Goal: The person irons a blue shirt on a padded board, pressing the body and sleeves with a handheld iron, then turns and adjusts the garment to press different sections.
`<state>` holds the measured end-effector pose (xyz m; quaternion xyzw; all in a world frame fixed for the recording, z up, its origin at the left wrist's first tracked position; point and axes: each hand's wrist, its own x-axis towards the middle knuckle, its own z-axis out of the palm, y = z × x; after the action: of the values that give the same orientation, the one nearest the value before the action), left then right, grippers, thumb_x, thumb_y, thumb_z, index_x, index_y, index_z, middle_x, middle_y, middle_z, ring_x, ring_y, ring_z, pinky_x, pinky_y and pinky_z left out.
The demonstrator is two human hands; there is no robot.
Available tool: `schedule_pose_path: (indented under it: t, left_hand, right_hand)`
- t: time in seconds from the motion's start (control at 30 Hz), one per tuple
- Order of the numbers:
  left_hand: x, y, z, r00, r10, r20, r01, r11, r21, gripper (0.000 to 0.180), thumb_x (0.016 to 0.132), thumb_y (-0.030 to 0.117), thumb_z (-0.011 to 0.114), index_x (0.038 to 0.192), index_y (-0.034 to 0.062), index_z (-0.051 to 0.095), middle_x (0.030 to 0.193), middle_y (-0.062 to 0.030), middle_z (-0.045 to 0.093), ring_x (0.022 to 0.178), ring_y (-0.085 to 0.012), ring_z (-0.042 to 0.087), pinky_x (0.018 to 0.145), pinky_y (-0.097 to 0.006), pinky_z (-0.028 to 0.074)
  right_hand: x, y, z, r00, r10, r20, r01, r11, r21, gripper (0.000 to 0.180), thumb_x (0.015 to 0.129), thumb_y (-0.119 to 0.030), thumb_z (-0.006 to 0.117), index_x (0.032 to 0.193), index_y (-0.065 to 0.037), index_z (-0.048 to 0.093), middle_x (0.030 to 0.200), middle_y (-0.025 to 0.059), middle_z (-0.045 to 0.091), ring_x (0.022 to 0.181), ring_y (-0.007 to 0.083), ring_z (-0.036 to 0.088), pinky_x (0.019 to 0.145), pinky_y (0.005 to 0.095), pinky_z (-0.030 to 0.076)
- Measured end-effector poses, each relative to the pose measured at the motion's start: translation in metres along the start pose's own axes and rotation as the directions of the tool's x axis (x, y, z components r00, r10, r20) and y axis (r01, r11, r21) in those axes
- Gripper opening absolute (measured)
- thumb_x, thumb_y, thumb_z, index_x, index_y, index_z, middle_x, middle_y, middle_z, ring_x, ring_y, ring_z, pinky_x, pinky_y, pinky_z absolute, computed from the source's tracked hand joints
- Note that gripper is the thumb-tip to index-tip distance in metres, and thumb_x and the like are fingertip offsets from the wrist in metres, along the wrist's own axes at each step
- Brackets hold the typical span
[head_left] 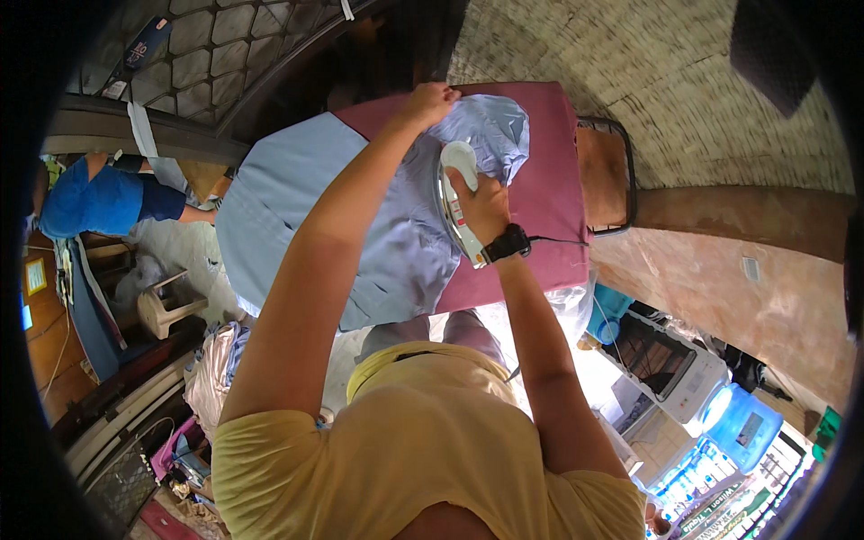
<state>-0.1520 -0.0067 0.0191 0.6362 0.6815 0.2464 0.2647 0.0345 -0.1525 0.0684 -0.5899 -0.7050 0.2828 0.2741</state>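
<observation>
A light blue shirt (315,193) lies spread over a maroon-covered ironing board (549,180), its left part hanging past the board's edge. My right hand (486,207) is wrapped around the handle of a white and silver clothes iron (458,160), which rests on the shirt near the board's middle. My left arm reaches across the shirt, and my left hand (434,103) is closed on the cloth at the board's far edge. Just right of it, the far end of the shirt (490,130) is bunched and wrinkled. A dark cord runs rightward from beside my right wrist.
A metal frame (630,180) sticks out at the board's right end, beside a wall (720,279). Behind the board stands a dark lattice grille (216,54). Another person in blue (99,198) is at far left, near a small stool (166,306). A blue water jug (742,427) is at lower right.
</observation>
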Motion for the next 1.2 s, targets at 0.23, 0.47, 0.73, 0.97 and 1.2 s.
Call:
schedule_pose_path:
  t: [0.23,0.47,0.73,0.97,1.2]
  left_hand:
    - [0.018,-0.011,0.022,0.999,-0.020,-0.044,0.016,0.996,-0.087,0.030,0.084,0.029,0.073,0.103,0.0051,0.071,0.098,-0.0110,0.072,0.095,-0.0251,0.069,0.083,-0.037,0.053]
    - [0.027,-0.060,-0.002,0.974,-0.102,-0.200,-0.016,0.858,-0.513,0.036,0.087,-0.013,0.043,0.115,0.0011,0.060,0.108,-0.0125,0.069,0.096,-0.0199,0.067,0.083,-0.028,0.054]
    - [-0.089,-0.066,-0.041,0.974,-0.224,0.013,0.219,0.963,0.155,0.018,0.086,0.021,0.067,0.095,0.0048,0.068,0.098,-0.0114,0.070,0.089,-0.0293,0.067,0.079,-0.040,0.052]
    - [-0.134,-0.052,-0.034,0.997,-0.070,-0.038,0.078,0.933,0.352,0.021,0.081,0.032,0.074,0.087,0.0125,0.067,0.086,-0.0009,0.069,0.091,-0.0244,0.065,0.085,-0.044,0.042]
    - [-0.137,-0.064,-0.042,0.985,-0.171,0.017,0.146,0.884,0.445,0.016,0.079,0.028,0.071,0.090,0.0159,0.067,0.103,0.0006,0.069,0.109,-0.0213,0.057,0.089,-0.044,0.038]
  right_hand:
    - [0.002,-0.003,0.022,0.957,0.255,-0.134,-0.247,0.966,0.078,0.056,0.091,-0.050,0.062,0.083,0.006,0.065,0.078,0.0304,0.065,0.078,0.0453,0.067,0.066,0.0493,0.052]
    - [0.066,-0.020,0.031,0.990,0.116,-0.085,-0.119,0.992,-0.036,0.058,0.087,-0.054,0.064,0.077,0.003,0.065,0.074,0.0322,0.064,0.073,0.0483,0.066,0.064,0.0533,0.054]
    - [0.100,-0.034,0.037,0.992,0.128,0.016,-0.128,0.992,-0.006,0.066,0.086,-0.060,0.059,0.084,0.004,0.068,0.083,0.0325,0.066,0.084,0.0474,0.067,0.076,0.0535,0.055]
    - [0.082,-0.027,0.025,0.930,0.155,0.333,-0.145,0.988,-0.056,0.070,0.086,-0.063,0.057,0.108,0.003,0.066,0.101,0.0342,0.065,0.099,0.0471,0.064,0.086,0.0536,0.052]
    - [0.008,0.001,-0.002,0.873,-0.142,0.466,0.173,0.985,-0.025,0.057,0.090,-0.054,0.060,0.096,0.002,0.070,0.065,0.0182,0.067,0.063,0.0343,0.069,0.065,0.0435,0.055]
